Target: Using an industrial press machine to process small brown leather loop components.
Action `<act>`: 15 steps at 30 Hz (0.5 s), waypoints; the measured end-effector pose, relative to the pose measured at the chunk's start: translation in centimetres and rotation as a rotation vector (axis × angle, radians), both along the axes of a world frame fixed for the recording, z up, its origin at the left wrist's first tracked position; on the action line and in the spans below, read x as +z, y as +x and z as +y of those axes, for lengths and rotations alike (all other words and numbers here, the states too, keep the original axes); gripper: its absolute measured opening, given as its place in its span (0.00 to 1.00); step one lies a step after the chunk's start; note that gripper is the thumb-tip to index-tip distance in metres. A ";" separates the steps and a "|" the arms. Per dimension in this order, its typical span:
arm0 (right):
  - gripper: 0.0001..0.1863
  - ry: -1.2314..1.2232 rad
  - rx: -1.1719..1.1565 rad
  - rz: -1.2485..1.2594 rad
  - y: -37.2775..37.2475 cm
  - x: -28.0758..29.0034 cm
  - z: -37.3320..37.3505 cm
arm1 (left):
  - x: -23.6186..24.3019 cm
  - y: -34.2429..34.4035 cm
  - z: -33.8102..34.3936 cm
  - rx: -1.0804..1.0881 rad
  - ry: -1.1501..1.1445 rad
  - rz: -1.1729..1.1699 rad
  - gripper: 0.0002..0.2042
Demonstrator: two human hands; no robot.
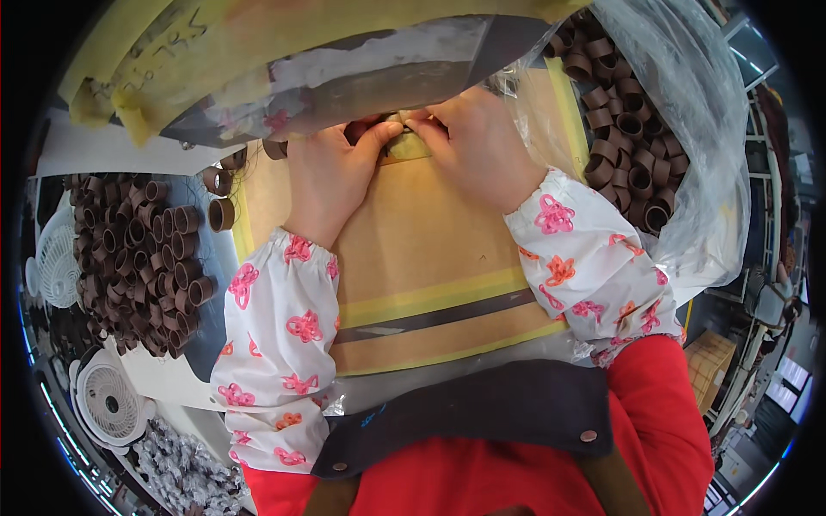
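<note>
My left hand [331, 172] and my right hand [471, 146] meet at the top middle, close under the overhanging edge of a machine. Both thumbs are bent inward, their tips close together, and the fingers are closed in a pinch. A dark brown patch shows beside the left thumb. What either hand pinches is too small and covered to name. Just below the thumb tips is a yellowish taped part [408, 146]. Under my wrists lies a tan board [430, 224] with yellow tape strips and a dark band along its near edge.
The machine's housing [344, 69], partly taped yellow, overhangs my hands. Short brown tube rings [138, 249] are piled on the left; one loose ring [221, 214] lies nearer. More rings [632, 129] fill a clear plastic bag [714, 112] on the right. White fans [110, 400] stand far left.
</note>
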State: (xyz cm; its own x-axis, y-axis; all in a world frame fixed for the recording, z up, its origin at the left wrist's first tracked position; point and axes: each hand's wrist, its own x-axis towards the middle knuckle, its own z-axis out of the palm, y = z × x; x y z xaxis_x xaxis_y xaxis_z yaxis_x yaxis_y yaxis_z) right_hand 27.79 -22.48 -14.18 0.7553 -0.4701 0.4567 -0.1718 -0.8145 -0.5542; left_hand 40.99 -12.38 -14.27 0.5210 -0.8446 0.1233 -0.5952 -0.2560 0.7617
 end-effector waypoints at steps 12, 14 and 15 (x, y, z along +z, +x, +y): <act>0.04 -0.145 -0.076 0.137 0.5 0.3 0.1 | -0.2 0.2 0.2 0.039 0.009 0.040 0.11; 0.04 -0.143 -0.071 0.111 0.2 0.2 -0.2 | 0.1 -0.3 -0.1 0.017 -0.025 0.006 0.10; 0.04 -0.142 -0.067 0.098 0.1 0.2 -0.3 | 0.0 -0.2 0.0 0.028 -0.013 0.014 0.10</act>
